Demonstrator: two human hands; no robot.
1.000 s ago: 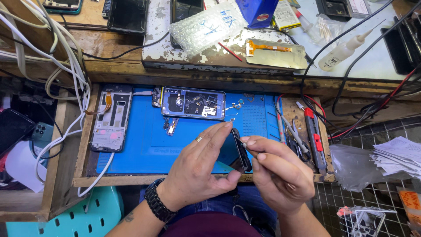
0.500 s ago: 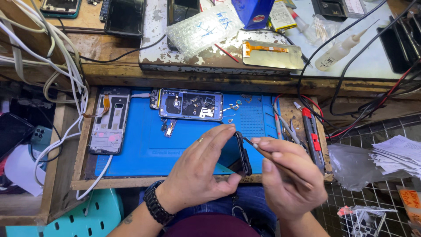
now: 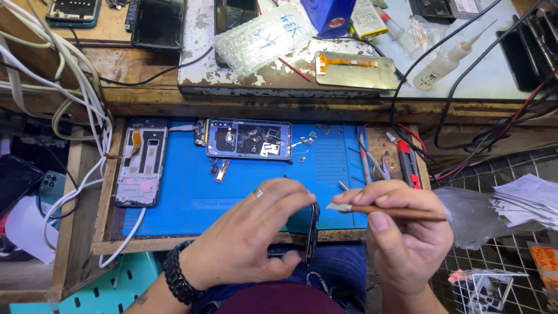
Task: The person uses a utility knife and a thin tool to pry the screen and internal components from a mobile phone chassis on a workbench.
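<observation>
Left hand [image 3: 247,241] grips a phone [image 3: 313,232] on edge; right hand [image 3: 404,232] pinches a blade tool [image 3: 386,210] at its seam — prying stage, needing gentle, steady leverage.

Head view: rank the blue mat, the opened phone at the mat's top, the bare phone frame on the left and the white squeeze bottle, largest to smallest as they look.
1. blue mat
2. opened phone and bare phone frame: too alike to rank
3. white squeeze bottle, though it lies farther from the camera

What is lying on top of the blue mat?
On the blue mat lie an opened phone, a phone frame and small parts. The hands cover its near edge.
</observation>
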